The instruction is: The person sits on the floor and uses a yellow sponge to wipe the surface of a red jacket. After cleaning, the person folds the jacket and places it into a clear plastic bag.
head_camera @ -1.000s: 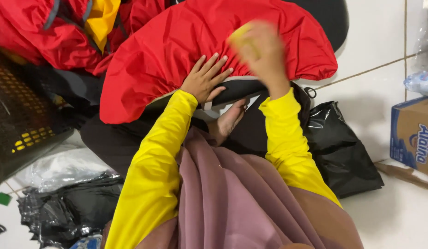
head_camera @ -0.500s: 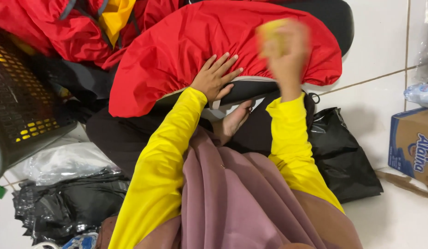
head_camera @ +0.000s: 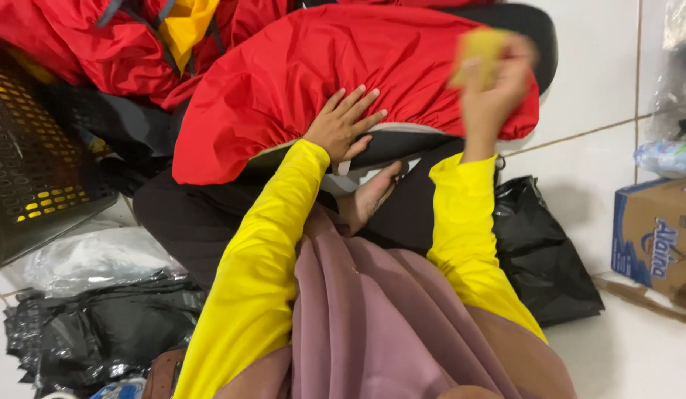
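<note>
Fingers of the left hand (head_camera: 343,125) spread flat on the red cover (head_camera: 299,81); right hand (head_camera: 494,81) fingers clamp a blurred yellow pad (head_camera: 477,50). A brown carton (head_camera: 657,236) sits far right on the floor.

White tiled floor (head_camera: 579,155) w/ dark grout lines is seen. A black perforated plastic basket (head_camera: 33,170) is set at left, a brown cardboard box (head_camera: 653,236) at right; crumpled black plastic bags (head_camera: 99,332) are spread bottom left.

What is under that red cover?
A dark seat-shaped pad shows below the red cover, pressed by the left hand. The rest is hidden.
</note>
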